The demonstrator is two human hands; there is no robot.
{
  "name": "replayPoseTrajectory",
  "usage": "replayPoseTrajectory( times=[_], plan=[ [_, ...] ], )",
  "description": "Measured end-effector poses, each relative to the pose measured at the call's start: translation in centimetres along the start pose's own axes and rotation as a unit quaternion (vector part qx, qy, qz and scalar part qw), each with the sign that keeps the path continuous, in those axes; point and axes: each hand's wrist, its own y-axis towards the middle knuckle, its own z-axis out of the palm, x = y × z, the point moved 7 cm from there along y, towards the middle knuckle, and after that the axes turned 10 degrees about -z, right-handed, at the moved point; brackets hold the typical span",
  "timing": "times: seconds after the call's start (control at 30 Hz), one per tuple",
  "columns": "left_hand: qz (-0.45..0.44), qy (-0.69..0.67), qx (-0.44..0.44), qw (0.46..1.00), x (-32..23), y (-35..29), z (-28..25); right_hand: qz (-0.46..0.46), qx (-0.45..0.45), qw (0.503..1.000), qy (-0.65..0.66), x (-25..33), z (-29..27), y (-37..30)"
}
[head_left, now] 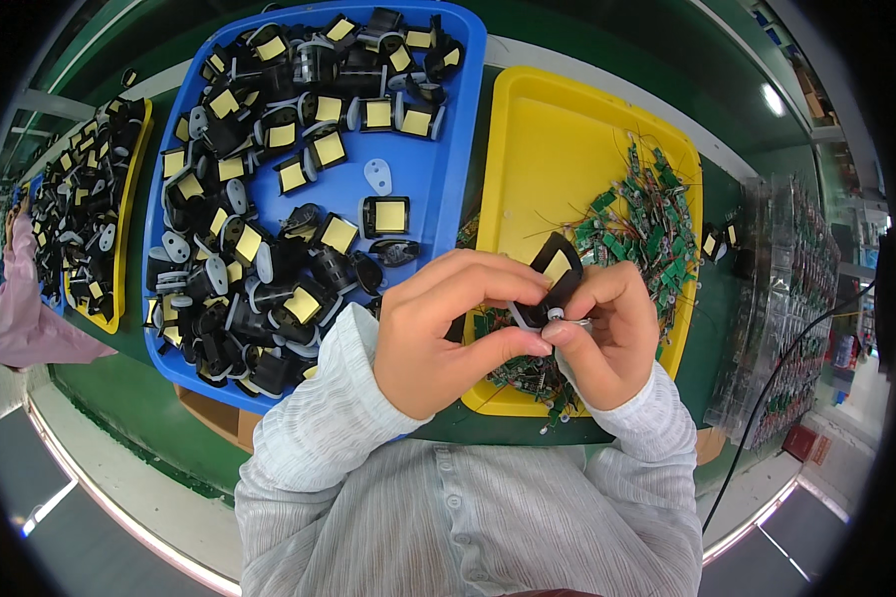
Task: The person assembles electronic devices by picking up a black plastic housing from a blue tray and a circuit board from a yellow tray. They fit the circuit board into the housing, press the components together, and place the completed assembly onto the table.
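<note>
Green workbench (149, 403), bright ceiling lamp (773, 99)

Yellow square labels (389, 215) sit on the black parts heaped in the blue tray (438, 179) in the middle of the bench, and on those in the smaller yellow tray (122, 249) far to the left. One more yellow label (558, 266) shows on the black part (553, 289) held up between the two hands. At the right edge stand stacks of clear plastic packaging (796, 289). A brown cardboard box (219, 418) peeks out under the blue tray.
</note>
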Motion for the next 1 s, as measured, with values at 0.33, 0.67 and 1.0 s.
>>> replayPoseTrajectory(
  times=[0.33, 0.67, 1.0],
  plan=[
    [0.035, 0.024, -0.007, 0.999, -0.4, -0.1, -0.4, 0.037, 0.055, 0.997, 0.044, -0.3, 0.0, 0.4],
    [0.111, 0.114, -0.008, 0.987, -1.5, -0.5, -0.1, 0.086, 0.081, 0.992, 0.042, -1.2, -0.2, 0.2],
    [0.158, 0.15, -0.039, 0.975, -2.2, -1.3, 0.0, 0.139, 0.092, 0.986, 0.028, -0.1, 0.5, 0.3]
  ],
)
